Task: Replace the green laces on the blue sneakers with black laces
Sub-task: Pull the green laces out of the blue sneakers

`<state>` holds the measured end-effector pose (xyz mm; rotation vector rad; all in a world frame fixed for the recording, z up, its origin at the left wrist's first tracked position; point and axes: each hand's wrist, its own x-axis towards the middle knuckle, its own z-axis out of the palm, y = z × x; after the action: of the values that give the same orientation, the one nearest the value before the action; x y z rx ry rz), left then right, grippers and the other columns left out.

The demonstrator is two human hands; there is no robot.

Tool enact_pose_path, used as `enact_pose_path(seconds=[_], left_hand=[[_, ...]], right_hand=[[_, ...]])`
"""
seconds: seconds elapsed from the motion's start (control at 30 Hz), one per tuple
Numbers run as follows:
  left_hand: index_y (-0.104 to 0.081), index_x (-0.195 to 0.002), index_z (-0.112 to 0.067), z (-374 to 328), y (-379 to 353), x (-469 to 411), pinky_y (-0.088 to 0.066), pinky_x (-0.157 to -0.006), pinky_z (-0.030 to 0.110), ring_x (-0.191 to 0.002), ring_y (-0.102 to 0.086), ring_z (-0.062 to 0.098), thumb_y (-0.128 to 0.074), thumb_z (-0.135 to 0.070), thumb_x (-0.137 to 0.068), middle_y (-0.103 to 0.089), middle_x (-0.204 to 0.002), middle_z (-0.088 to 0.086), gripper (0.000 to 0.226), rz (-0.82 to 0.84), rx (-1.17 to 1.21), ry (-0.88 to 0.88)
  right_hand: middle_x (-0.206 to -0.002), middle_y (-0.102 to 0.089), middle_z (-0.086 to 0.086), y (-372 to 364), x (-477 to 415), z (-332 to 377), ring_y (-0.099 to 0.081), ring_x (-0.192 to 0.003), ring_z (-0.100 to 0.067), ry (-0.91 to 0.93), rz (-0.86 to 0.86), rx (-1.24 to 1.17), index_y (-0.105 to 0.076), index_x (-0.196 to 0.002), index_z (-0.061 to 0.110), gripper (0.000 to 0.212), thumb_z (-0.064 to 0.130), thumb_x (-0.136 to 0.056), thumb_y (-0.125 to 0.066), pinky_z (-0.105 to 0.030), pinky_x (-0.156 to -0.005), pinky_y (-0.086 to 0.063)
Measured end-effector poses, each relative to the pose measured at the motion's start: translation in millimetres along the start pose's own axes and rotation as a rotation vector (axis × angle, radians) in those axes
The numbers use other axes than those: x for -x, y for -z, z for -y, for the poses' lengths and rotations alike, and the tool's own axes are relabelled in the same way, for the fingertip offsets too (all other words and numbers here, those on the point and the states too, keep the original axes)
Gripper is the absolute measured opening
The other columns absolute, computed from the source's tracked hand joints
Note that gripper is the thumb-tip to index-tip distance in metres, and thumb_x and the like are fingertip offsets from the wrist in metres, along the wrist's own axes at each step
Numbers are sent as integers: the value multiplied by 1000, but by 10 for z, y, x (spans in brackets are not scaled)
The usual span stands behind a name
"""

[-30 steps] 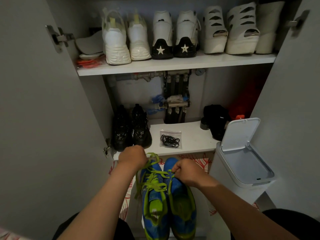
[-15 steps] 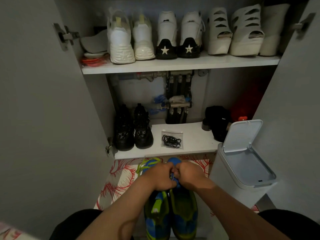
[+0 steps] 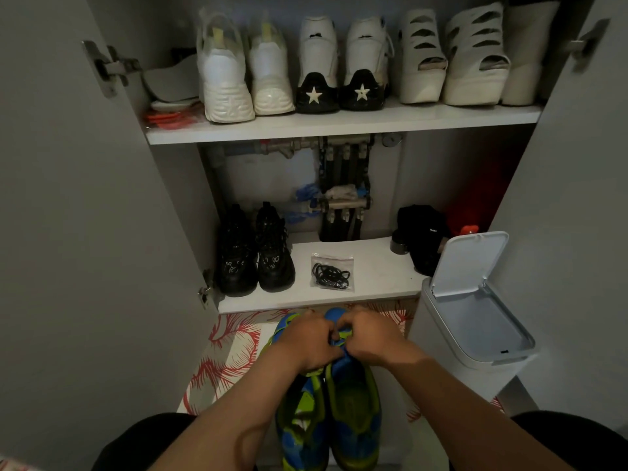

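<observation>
Both left hand and right hand curl tight on the green lace; limp and light, probably best gripped beside an eyelet.

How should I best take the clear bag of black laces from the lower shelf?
Probably pinch the clear bag from above, over the spot where the black laces bunch; it lies flat on the lower shelf, so its edges give little to grasp. Come from the front, where nothing blocks it.

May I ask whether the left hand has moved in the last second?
Yes, the left hand moved right across the blue sneakers to meet the right hand.
</observation>
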<state>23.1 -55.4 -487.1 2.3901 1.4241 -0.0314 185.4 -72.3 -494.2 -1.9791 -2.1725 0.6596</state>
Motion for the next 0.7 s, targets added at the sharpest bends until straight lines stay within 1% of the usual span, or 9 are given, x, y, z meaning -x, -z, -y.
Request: enact_pose_path(seconds=[0.13, 0.23, 0.3, 0.37, 0.43, 0.53, 0.57, 0.63, 0.7], left_hand=[[-67, -109, -24, -15, -13, -6, -43, -95, 33, -116, -46, 23, -63, -29, -79, -60, -116, 4, 30, 9, 12, 6], [-66, -110, -26, -8, -23, 1, -42, -95, 32, -115, -47, 21, -63, -25, -77, -61, -116, 0, 33, 1, 42, 13], [-67, -110, -26, 4, -29, -10, -42, -94, 30, -112, -50, 20, -64, -25, -76, -63, -115, -2, 33, -15, 45, 13], [-69, -108, -25, 11, -39, -17, -41, -87, 27, -109, -53, 18, -65, -26, -76, -64, -112, -4, 33, -29, 59, 24], [-70, -106, -25, 16, -47, -23, -43, -84, 25, -106, -54, 16, -66, -27, -75, -64, -110, -5, 31, -29, 76, 36], [-70, -91, -23, 19, -63, -27, -50, -81, 28, -98, -57, 15, -66, -25, -78, -66, -101, -4, 14, -35, 132, 36], [-70, -86, -22, 12, -69, -27, -51, -80, 29, -96, -59, 16, -64, -24, -81, -67, -98, -3, 9, -47, 136, 33], [-69, -84, -18, -10, -82, -27, -53, -81, 33, -95, -60, 19, -59, -23, -86, -69, -96, 3, 12, -77, 135, 30], [-69, -86, -15, -29, -95, -28, -53, -81, 36, -95, -60, 22, -56, -24, -89, -68, -97, 8, 17, -96, 126, 34]], right_hand=[[-107, -69, 2, -42, 12, -11, -65, -100, -20, 32, -6, 123, -75, -101, 26, 19, 23, -86, -64, -26, -79, -48], [-97, -74, 4, -21, 12, -30, -69, -93, -18, -51, -80, -16, -76, -86, 21, 14, 20, -87, -62, -23, -73, -48], [-99, -71, 1, 32, 20, -33, -68, -92, -20, -144, -203, -29, -73, -87, 20, 15, 19, -88, -59, -25, -71, -48], [-106, -63, -3, 104, 18, -54, -66, -93, -25, -224, -341, 9, -70, -96, 18, 14, 16, -88, -58, -28, -73, -49], [-111, -57, -6, 164, 3, -95, -65, -93, -28, -264, -392, -8, -68, -103, 15, 16, 17, -92, -56, -32, -75, -51], [-122, -53, -6, 162, -20, -121, -64, -100, -26, -241, -304, -10, -67, -116, 17, 26, 14, -91, -58, -33, -83, -52], [-128, -51, -3, 142, -16, -107, -62, -106, -25, -190, -264, -21, -65, -124, 20, 37, 12, -88, -60, -33, -88, -52], [-134, -52, 0, 108, 10, -40, -59, -115, -23, -47, -170, -74, -60, -135, 23, 53, 12, -84, -60, -31, -95, -50], [-126, -62, 1, 85, 38, 29, -61, -112, -23, 38, -60, -71, -65, -127, 30, 51, 18, -78, -57, -31, -93, -51]])
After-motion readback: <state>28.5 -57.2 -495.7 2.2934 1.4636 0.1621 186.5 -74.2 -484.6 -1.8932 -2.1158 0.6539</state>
